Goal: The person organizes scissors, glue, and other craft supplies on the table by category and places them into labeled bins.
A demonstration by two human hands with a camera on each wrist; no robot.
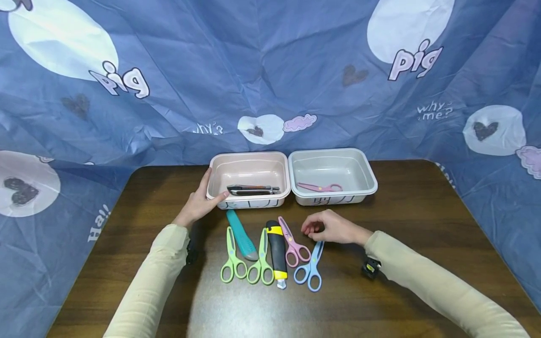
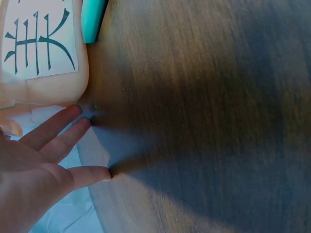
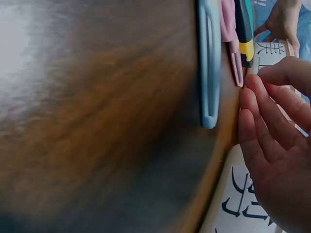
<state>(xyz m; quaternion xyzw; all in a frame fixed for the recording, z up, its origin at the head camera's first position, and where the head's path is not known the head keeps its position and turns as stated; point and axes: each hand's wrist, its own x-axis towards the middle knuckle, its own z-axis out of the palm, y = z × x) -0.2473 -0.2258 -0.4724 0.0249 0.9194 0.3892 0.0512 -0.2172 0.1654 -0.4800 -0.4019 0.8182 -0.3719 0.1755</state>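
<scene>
At the pink box [image 1: 248,203] my left hand [image 1: 198,201] holds the front left corner, thumb over the rim and fingers along the outer side. Inside lie dark utility knives [image 1: 252,189]. My right hand [image 1: 331,226] hovers near the tips of the blue scissors [image 1: 310,270], fingers loosely bent, nothing between them. Pink scissors [image 1: 293,244] lie left of it. Beside them are a black and yellow utility knife [image 1: 277,251], a teal cutter [image 1: 242,234] and two green scissors [image 1: 233,258]. The right wrist view shows the fingertips [image 3: 247,126] apart from the blue scissors [image 3: 209,73].
A pale grey box [image 1: 367,188] stands against the pink one, with pink scissors [image 1: 320,188] inside. Both boxes carry white labels with black characters. Behind the brown table [image 1: 401,305] hangs a blue printed cloth [image 1: 262,70].
</scene>
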